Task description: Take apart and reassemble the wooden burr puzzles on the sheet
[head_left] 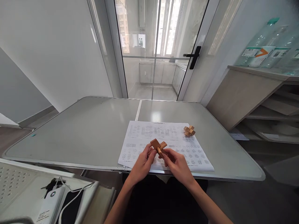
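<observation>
Between my two hands is a brown wooden interlocking puzzle point(158, 147), its pieces crossing one another at angles. My left hand point(145, 158) grips it from the left, fingers and thumb closed on it. On the other side my right hand point(174, 161) pinches its lower right part; the fingertips partly cover the wood. Both hands are above a printed instruction sheet point(136, 152) with rows of small diagrams, near the table's front edge. A second wooden puzzle point(189, 131), a lighter burr shape, sits at the sheet's upper right.
The grey folding table point(93, 133) has a seam across its middle. At the lower left, a white cart point(21, 186) holds a white power bank point(50, 203), keys point(49, 186) and a cable. Plastic bottles point(257, 46) stand on a shelf at right. Beyond is a glass door point(144, 71).
</observation>
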Motion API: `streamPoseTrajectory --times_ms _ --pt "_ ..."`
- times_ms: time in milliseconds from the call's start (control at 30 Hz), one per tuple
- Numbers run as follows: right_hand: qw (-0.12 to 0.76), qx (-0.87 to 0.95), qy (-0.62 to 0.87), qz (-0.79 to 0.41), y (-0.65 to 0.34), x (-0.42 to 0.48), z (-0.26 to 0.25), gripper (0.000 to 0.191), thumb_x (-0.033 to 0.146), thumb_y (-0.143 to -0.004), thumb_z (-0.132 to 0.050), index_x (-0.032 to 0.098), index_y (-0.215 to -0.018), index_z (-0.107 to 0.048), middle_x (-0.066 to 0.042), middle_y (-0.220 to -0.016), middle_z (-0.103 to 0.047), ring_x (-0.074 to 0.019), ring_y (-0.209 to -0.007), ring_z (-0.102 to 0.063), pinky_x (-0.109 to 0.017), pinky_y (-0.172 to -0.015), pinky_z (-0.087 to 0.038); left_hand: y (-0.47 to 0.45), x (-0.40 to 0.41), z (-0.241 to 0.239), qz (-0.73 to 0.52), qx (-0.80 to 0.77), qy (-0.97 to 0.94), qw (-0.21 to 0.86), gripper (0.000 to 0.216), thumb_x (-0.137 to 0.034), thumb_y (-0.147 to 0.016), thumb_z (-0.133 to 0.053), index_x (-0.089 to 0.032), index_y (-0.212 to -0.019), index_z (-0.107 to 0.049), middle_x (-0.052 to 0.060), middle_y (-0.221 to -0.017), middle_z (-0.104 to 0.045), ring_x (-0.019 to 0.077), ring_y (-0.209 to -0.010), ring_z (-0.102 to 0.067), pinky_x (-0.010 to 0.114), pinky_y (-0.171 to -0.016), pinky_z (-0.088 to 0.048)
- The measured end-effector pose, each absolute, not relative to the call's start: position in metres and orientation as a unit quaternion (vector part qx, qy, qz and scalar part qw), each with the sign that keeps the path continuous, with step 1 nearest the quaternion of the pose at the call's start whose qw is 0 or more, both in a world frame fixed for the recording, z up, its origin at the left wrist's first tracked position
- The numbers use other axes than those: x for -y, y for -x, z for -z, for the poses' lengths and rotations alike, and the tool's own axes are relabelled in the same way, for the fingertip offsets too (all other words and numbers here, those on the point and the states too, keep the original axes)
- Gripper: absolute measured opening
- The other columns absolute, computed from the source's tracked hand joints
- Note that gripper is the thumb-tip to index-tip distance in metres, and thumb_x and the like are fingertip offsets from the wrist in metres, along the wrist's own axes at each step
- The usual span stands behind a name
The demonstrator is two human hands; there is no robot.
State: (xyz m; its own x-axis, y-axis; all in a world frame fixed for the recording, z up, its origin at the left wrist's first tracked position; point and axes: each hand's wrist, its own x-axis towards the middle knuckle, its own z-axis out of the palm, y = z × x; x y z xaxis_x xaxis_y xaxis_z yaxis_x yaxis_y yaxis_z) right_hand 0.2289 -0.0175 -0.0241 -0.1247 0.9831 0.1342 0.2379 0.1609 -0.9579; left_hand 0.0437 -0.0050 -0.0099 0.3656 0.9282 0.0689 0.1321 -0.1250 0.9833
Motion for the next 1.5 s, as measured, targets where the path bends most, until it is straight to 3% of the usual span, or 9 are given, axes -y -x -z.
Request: streamPoseTrajectory --times_ms 200,333,433,567,800,1200,1500 --pt "0.443 0.655 0.489 -0.368 -0.236 0.014 0.025 0.035 0.052 -0.101 -0.056 0.021 -0.104 -0.072 -0.004 -0.08 -0.071 -0.0185 -0.065 -0.063 -0.028 -0.057 -0.051 -0.043 0.005 0.015 -0.397 -0.403 -0.625 0.539 0.055 -0.052 -0.106 -0.047 -0.025 -0.153 -0.038 0.003 -0.099 -0.06 0.017 -0.083 -0.053 0.031 -0.079 -0.045" --pt "0.444 0.671 0.471 -0.362 -0.242 0.013 0.021 0.028 0.045 -0.103 -0.055 0.022 -0.095 -0.069 -0.004 -0.083 -0.07 -0.018 -0.067 -0.062 -0.027 -0.058 -0.052 -0.043 0.004 0.017 -0.389 -0.391 -0.616 0.563 0.052 -0.055 -0.102 -0.052 -0.023 -0.142 -0.047 0.003 -0.094 -0.058 0.0159 -0.079 -0.05 0.028 -0.07 -0.042" --pt "0.442 0.68 0.465 -0.355 -0.245 0.013 0.022 0.026 0.041 -0.103 -0.054 0.022 -0.093 -0.068 -0.004 -0.081 -0.068 -0.0186 -0.068 -0.062 -0.028 -0.059 -0.051 -0.041 0.001 0.015 -0.37 -0.366 -0.605 0.603 0.048 -0.06 -0.101 -0.052 -0.019 -0.126 -0.057 -0.002 -0.08 -0.046 0.0128 -0.068 -0.038 0.026 -0.062 -0.033" --pt "0.447 0.679 0.469 -0.346 -0.245 0.012 0.026 0.026 0.04 -0.103 -0.054 0.022 -0.089 -0.068 -0.003 -0.077 -0.066 -0.0188 -0.068 -0.061 -0.027 -0.058 -0.05 -0.037 -0.004 0.013 -0.364 -0.319 -0.587 0.649 0.042 -0.059 -0.103 -0.049 -0.018 -0.112 -0.057 -0.004 -0.076 -0.036 0.0103 -0.063 -0.031 0.027 -0.061 -0.026" --pt "0.445 0.665 0.46 -0.384 -0.244 0.012 0.027 0.027 0.043 -0.102 -0.056 0.021 -0.097 -0.072 -0.003 -0.08 -0.068 -0.0183 -0.069 -0.062 -0.028 -0.063 -0.051 -0.032 -0.007 0.015 -0.342 -0.293 -0.567 0.689 0.045 -0.061 -0.099 -0.055 -0.021 -0.118 -0.055 -0.007 -0.072 -0.028 0.0093 -0.057 -0.021 0.028 -0.057 -0.016" --pt "0.431 0.676 0.434 -0.411 -0.251 0.02 0.023 0.024 0.04 -0.102 -0.057 0.021 -0.105 -0.072 -0.004 -0.089 -0.071 -0.0154 -0.064 -0.058 -0.031 -0.068 -0.051 -0.035 -0.008 0.018 -0.404 -0.321 -0.524 0.678 0.048 -0.059 -0.099 -0.057 -0.019 -0.124 -0.055 -0.009 -0.063 -0.03 0.0104 -0.058 -0.028 0.027 -0.06 -0.023" --pt "0.385 0.686 0.443 -0.43 -0.262 0.024 0.019 0.026 0.042 -0.102 -0.058 0.021 -0.104 -0.072 -0.003 -0.084 -0.072 -0.0159 -0.064 -0.061 -0.031 -0.07 -0.053 -0.039 -0.006 0.014 -0.402 -0.36 -0.514 0.667 0.051 -0.06 -0.099 -0.055 -0.017 -0.127 -0.055 -0.006 -0.066 -0.046 0.0116 -0.062 -0.038 0.027 -0.062 -0.027"
